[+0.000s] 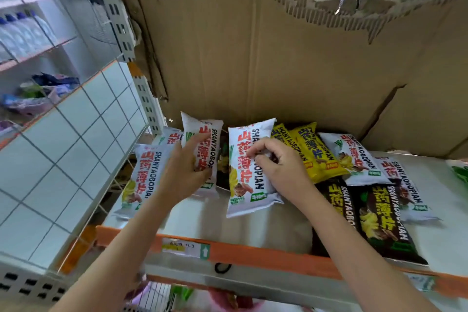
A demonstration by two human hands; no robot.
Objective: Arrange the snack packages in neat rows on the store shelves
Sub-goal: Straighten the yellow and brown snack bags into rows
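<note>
Several snack packages marked SHANYAOBOPIAN lie on a white shelf point(266, 230) with an orange front edge. My left hand point(183, 167) grips a white package point(206, 139) standing near the back left. My right hand point(276, 162) pinches the right edge of another white package point(244, 170) in the middle. A third white package point(147, 175) leans at the far left by my left wrist. Yellow packages point(314, 152) lie behind my right hand, with a white one point(354, 157) to their right and black ones point(379, 220) at the front right.
Torn brown cardboard point(278, 58) forms the shelf's back wall. A white wire grid panel point(76, 139) closes off the left side, with bottles point(22, 30) and other goods behind it. A price label point(184, 247) sits on the orange edge. Below is another shelf.
</note>
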